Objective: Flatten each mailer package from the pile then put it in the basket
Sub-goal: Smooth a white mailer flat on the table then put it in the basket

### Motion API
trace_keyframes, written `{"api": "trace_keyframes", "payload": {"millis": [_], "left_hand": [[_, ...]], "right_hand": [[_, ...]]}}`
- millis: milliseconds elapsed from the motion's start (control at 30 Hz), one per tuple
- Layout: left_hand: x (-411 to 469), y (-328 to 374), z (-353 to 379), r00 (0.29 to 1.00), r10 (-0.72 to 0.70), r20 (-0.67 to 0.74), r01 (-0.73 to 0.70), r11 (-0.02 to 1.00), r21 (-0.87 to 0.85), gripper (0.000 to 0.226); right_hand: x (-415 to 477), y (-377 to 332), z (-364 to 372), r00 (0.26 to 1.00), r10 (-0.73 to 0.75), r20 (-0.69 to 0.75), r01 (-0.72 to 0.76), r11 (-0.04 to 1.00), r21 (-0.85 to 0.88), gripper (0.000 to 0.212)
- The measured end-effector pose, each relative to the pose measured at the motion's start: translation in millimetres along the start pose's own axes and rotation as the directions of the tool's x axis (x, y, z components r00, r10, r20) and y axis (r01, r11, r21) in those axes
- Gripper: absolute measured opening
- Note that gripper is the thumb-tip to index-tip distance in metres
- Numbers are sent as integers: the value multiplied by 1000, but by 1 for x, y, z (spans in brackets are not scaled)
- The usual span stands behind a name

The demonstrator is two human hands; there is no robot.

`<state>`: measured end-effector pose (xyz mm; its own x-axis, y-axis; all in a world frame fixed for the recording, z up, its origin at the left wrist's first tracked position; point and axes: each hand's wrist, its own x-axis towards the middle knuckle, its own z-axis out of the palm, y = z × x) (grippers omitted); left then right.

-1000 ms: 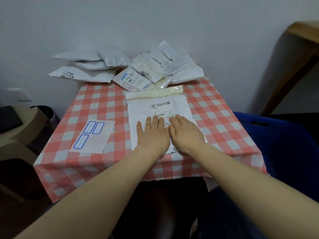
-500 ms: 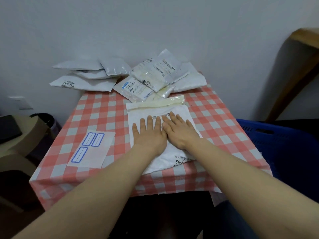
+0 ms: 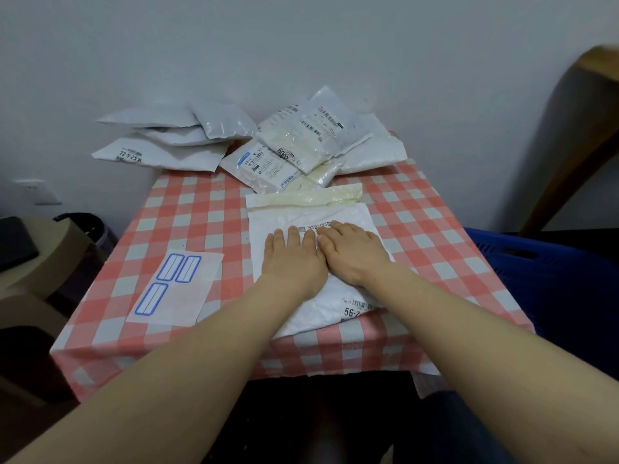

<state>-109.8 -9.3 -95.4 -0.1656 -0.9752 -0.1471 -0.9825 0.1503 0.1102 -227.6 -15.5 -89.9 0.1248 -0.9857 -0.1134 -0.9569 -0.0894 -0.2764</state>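
Head cam, looking down at a small table (image 3: 201, 226) under a red-and-white checked cloth. Saw both hands laid palm-down, side by side and touching, on a white mailer package (image 3: 311, 212) in the middle of the cloth. Caught the left hand (image 3: 294, 262) lying flat, fingers straight and close together, gripping nothing, just pressing. Same deal with the right hand (image 3: 355, 256): fingers straight, tips over the printed label toward the mailer's far end. Noticed the mailer's near edge reaching the table's front edge, a barcode sticker reading "56-" peeking out by the right wrist, and a yellowish flap along the far end. Spotted the pile (image 3: 301, 145) of more mailers heaped at the back against the wall, white and grey ones overlapping, a few hanging off the back left corner. Found the blue basket (image 3: 536, 272) down on the right, just beside the table and lower than the tabletop. Also saw a white sheet (image 3: 181, 289) with three blue-outlined boxes, flat on the cloth, left of the mailer and apart from it.
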Motion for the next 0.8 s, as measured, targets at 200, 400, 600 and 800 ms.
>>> {"api": "trace_keyframes", "payload": {"millis": [200,400,600,800], "left_hand": [[15,-11,-17,992,16,-123,-2,994,108,52],[27,-21,-7,997,-46,67,48,999,-17,63],[27,-20,-5,997,-51,62,52,999,-5,63],[28,-20,-5,999,-45,27,45,999,27,64]], "right_hand": [[18,-4,-10,999,6,-48,-9,999,-53,55],[31,3,-3,994,21,111,-20,1000,-10,54],[32,1,0,994,26,110,-22,999,-41,52],[32,1,1,995,27,100,-23,998,-50,52]]}}
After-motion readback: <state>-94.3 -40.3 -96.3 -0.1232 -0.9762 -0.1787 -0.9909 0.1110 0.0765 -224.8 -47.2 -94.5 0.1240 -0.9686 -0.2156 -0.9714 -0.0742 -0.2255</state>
